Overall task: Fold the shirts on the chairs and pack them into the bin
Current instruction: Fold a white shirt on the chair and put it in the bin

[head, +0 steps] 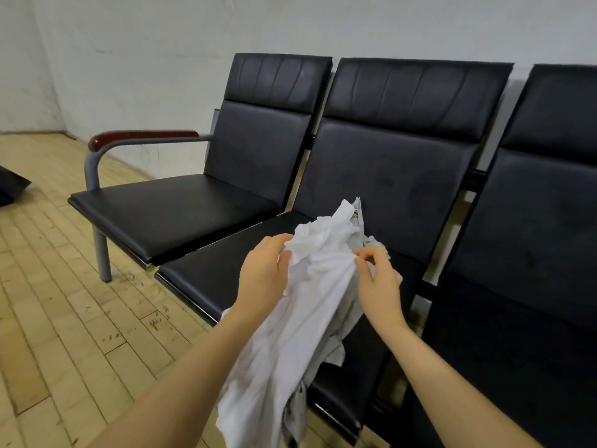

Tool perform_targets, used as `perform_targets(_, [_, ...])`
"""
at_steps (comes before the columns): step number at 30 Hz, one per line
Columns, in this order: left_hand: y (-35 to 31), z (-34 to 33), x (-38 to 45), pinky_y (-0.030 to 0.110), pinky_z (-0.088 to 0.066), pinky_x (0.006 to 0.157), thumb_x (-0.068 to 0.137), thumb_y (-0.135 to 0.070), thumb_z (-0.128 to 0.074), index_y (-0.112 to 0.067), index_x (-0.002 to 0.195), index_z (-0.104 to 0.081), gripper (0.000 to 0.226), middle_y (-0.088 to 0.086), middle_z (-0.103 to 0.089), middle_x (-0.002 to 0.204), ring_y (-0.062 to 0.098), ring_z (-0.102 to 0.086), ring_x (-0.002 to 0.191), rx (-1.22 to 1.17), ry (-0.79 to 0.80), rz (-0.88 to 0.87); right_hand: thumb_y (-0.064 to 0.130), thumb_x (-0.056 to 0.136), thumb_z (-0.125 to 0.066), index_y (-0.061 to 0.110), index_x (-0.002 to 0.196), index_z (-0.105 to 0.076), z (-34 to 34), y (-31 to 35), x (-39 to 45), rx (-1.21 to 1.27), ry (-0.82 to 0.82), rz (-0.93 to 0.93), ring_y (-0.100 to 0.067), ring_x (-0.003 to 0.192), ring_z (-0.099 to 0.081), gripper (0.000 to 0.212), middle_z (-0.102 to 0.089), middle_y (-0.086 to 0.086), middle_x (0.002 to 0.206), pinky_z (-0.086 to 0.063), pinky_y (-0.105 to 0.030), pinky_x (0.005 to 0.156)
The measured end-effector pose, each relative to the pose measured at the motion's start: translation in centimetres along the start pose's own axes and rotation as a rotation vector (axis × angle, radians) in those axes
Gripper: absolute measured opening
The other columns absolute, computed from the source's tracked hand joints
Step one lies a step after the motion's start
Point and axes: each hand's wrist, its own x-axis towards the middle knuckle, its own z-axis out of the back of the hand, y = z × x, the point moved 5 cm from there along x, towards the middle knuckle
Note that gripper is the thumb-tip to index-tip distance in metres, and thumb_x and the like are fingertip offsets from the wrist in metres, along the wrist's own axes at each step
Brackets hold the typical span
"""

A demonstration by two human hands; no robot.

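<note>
Over the front edge of the middle seat (206,270) we hold a white shirt (300,318), bunched and unfolded. Its top is crumpled up between our hands, the rest hangs down past the seat edge toward the floor (64,318). Some grey fabric shows behind the white; can't tell if that's a second garment or the shirt's own inside.

Left hand (261,273): fingers curled round the fabric on the shirt's left side, thumb on top, gripping. Right hand (378,279): thumb and forefinger pinching an edge of the cloth on the right side, other fingers loosely curled.

Step in hand, as we read it: sorting out the shirt, looking for a collar or shoulder seam so it can be opened up. Folding proper not started.

Next move likely needs both hands to find matching corners, pull apart to spread the cloth, then lay it flat on the middle seat for folding. Risk: the hanging tail drags on the floor or twists while we spread it.

Around it: three black padded chairs in a row against a pale wall (161,43), left chair (174,208) with a wooden armrest (142,137), right chair (533,253) partly cut off. Dark object (11,185) at the left frame edge, can't identify. No bin in view.
</note>
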Motion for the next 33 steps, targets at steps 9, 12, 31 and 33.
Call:
perform_targets(9, [-6.9,2.8,3.2,0.038,-0.046,0.086,0.095,-0.006,-0.05,-0.01,0.122,-0.059,0.029,0.005,-0.062,0.108,0.025,-0.058,0.092,-0.077,-0.077,-0.231,0.01,0.098,-0.047,0.012,0.09,-0.048,7.9,5.7,1.1,0.122,-0.177,0.115,-0.001,0.061,-0.043,0.009,-0.05,0.002,0.074,-0.041,-0.016,0.059])
perform_targets(12, [-9.4,2.4,3.3,0.029,-0.047,0.08,0.096,-0.006,-0.05,-0.011,0.123,-0.058,0.029,0.0,-0.057,0.101,0.017,-0.055,0.084,-0.196,-0.057,-0.267,0.013,0.098,-0.047,0.014,0.09,-0.048,11.2,6.6,1.0,0.101,-0.229,0.132,-0.003,0.062,-0.045,0.009,-0.05,0.001,0.074,-0.042,-0.017,0.059])
perform_targets(31, [-29.7,-7.8,-2.3,-0.003,-0.032,0.072,0.102,-0.011,-0.032,-0.013,0.131,-0.045,0.032,-0.004,-0.039,0.113,0.004,-0.046,0.087,-0.522,0.344,-0.454,0.009,0.095,-0.05,0.011,0.091,-0.052,34.6,4.6,-7.4,-0.085,-0.643,-0.039,-0.009,0.072,-0.05,0.005,-0.055,-0.002,0.08,-0.041,-0.018,0.064])
perform_targets(33, [-30.6,-9.0,-3.0,-0.004,-0.031,0.073,0.102,-0.013,-0.036,-0.014,0.129,-0.048,0.03,-0.005,-0.042,0.114,0.001,-0.046,0.088,-0.553,0.344,-0.424,0.009,0.095,-0.05,0.008,0.092,-0.052,36.1,3.5,-8.4,-0.097,-0.649,-0.06,-0.012,0.073,-0.051,0.004,-0.056,-0.008,0.083,-0.041,-0.02,0.065])
